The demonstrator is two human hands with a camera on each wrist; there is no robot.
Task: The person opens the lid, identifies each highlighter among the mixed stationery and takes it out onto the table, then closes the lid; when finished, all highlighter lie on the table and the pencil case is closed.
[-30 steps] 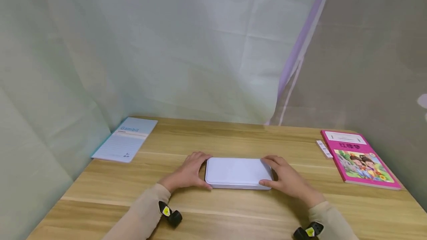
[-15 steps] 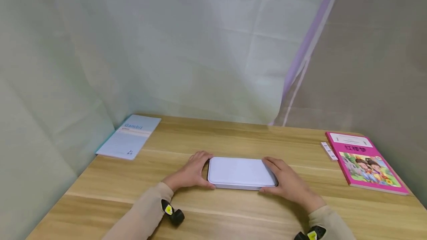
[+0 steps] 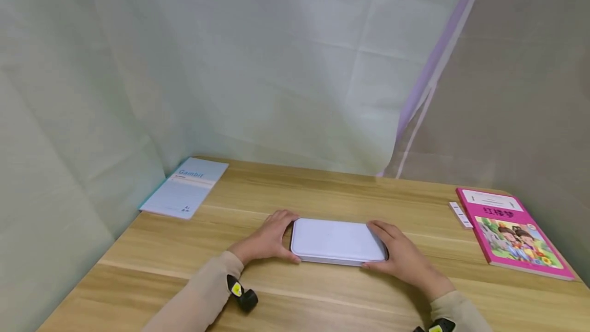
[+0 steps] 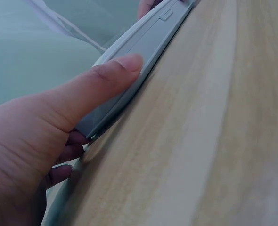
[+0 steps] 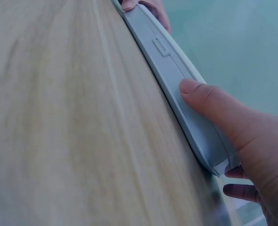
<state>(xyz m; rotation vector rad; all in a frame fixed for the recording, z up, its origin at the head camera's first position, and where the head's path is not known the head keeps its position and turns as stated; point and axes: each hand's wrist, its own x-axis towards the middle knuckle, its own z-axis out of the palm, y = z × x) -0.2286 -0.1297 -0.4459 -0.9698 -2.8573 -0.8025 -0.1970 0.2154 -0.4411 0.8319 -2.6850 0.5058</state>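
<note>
A flat white rectangular case [image 3: 338, 241] with rounded corners lies at the middle of the wooden table, its long side toward me. My left hand [image 3: 272, 238] grips its left end, thumb at the near side and fingers at the far corner. Its right end is held the same way by my right hand [image 3: 404, 255]. In the left wrist view the left thumb [image 4: 122, 66] presses along the grey side wall [image 4: 143, 44]. A small slotted catch [image 5: 160, 46] shows on that wall in the right wrist view, beyond the right thumb [image 5: 200, 94]. Fingers behind the case are partly hidden.
A pale blue notebook [image 3: 186, 188] marked "Gambit" lies at the back left of the table [image 3: 295, 296]. On the right lies a pink picture-cover book [image 3: 516, 234], with a small white strip [image 3: 460, 215] beside it. Pale cloth [image 3: 276, 76] hangs behind the table.
My right thumb has shifted down from the near top edge of the case onto its near side. The whole head view has drifted slightly; the left hand keeps its grip.
</note>
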